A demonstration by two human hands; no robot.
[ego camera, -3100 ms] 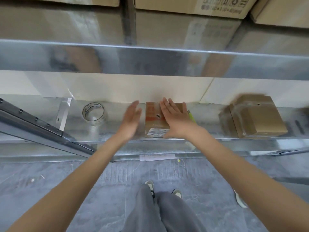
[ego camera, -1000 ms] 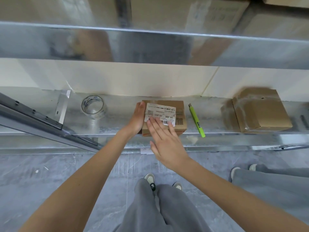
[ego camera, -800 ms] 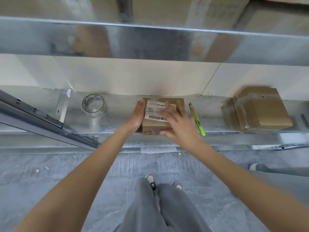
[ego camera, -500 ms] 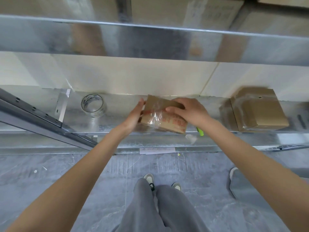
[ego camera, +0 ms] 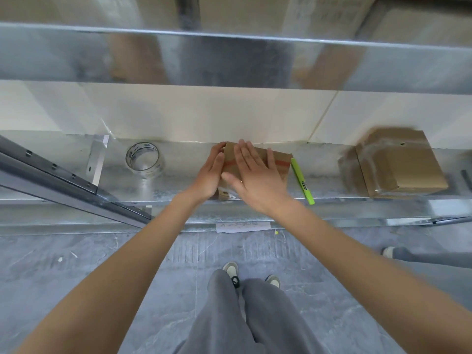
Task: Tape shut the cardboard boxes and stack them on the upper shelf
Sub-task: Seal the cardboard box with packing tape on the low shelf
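A small cardboard box (ego camera: 279,162) with a red printed stripe lies on the metal shelf (ego camera: 178,185) in the middle of the view. My right hand (ego camera: 255,180) lies flat on its top with straight fingers. My left hand (ego camera: 210,175) presses against the box's left side, fingers straight. A roll of clear tape (ego camera: 143,162) stands on the shelf to the left. A second, larger cardboard box (ego camera: 401,163) sits on the shelf at the right. Large boxes (ego camera: 242,11) stand on the upper shelf (ego camera: 229,57) above.
A green utility knife (ego camera: 302,183) lies just right of the small box. A grey metal rail (ego camera: 63,182) slants across the left. Another person's leg and shoe (ego camera: 419,258) show on the floor at the right. My own legs (ego camera: 242,315) stand below.
Both hands turned the small box over several times, lifting and tilting it; now it lies flat on the shelf again, label side down, with the right palm flat on top.
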